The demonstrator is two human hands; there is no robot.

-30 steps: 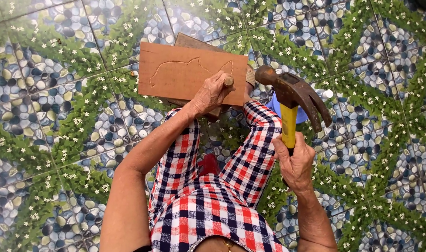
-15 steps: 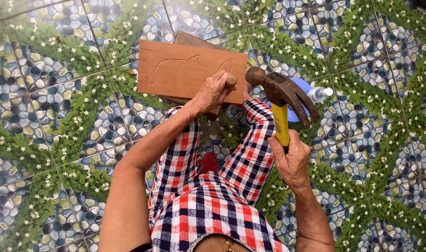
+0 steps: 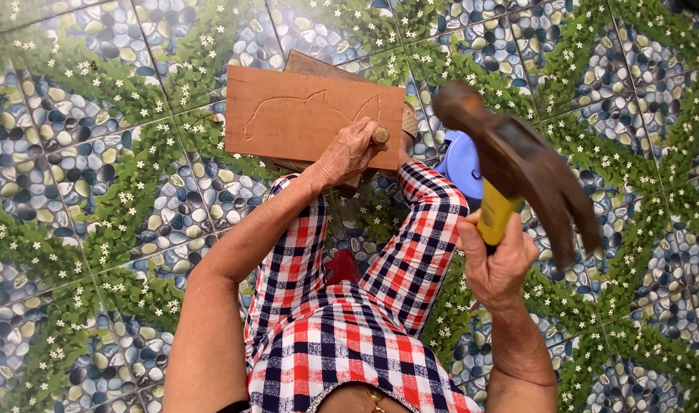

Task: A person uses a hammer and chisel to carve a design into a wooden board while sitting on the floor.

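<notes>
A person seated on a tiled floor holds a chisel to a carved board and a claw hammer raised above it.

The left hand (image 3: pixel 348 153) has its grip closed around a wooden-handled chisel (image 3: pixel 380 135), set against the lower right part of the flat reddish-brown wooden board (image 3: pixel 303 115), which bears an incised outline and lies on the pebble-and-flower patterned floor tiles (image 3: pixel 97 191) over another plank. The right hand (image 3: pixel 502 260) grips tight the yellow handle of a dark steel claw hammer (image 3: pixel 518 164), lifted just right of the board. Red, white and navy checked trousers (image 3: pixel 349 336) cover the bent legs; a blue round object (image 3: pixel 460 162) sits behind the hammer.
</notes>
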